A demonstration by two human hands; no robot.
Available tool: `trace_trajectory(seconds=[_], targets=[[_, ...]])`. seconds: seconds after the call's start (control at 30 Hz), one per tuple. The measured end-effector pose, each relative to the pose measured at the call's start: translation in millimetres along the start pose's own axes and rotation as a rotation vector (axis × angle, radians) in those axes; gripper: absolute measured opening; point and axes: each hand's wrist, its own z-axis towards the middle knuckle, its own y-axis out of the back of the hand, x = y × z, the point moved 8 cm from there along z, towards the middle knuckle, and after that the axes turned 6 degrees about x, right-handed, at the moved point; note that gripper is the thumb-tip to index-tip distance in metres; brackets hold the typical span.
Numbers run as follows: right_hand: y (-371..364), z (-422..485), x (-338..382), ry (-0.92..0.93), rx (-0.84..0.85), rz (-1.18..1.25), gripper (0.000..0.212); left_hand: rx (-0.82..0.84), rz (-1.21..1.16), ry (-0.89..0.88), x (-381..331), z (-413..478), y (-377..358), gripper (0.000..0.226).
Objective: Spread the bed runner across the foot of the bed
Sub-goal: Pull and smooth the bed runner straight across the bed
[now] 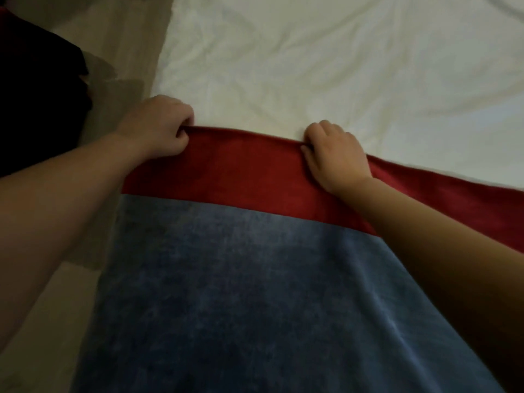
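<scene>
With left hand (158,124) and right hand (337,154) each pinching the red hem of the bed runner (226,279), spread from 6 o'clock over the bed (312,66), pull evenly toward 12; keep hem straight, tension equal.

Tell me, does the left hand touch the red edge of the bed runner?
Touching. The head view shows the left hand gripping the bed runner, fingers curled over its red edge.
</scene>
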Motion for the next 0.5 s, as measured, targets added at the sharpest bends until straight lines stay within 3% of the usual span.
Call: trace_trajectory(seconds=[0.13, 0.3, 0.43, 0.5], targets=[[-13.2, 28.0, 39.4, 0.110, 0.050, -0.077, 0.016, 0.020, 0.068, 0.033, 19.1, -0.7, 5.8, 0.014], [0.7, 34.0, -9.7, -0.187, -0.008, -0.067, 0.021, -0.025, 0.177, 0.065, 16.0, 8.4, 10.4, 0.018], [5.8, 2.6, -9.9, 0.005, 0.027, -0.073, 0.015, -0.052, 0.073, 0.009, -10.7, 15.0, 10.6, 0.017], [8.9, -21.0, -24.2, 0.013, 0.026, -0.060, 0.019, -0.063, 0.007, -0.061, -38.1, 22.8, 13.9, 0.015]])
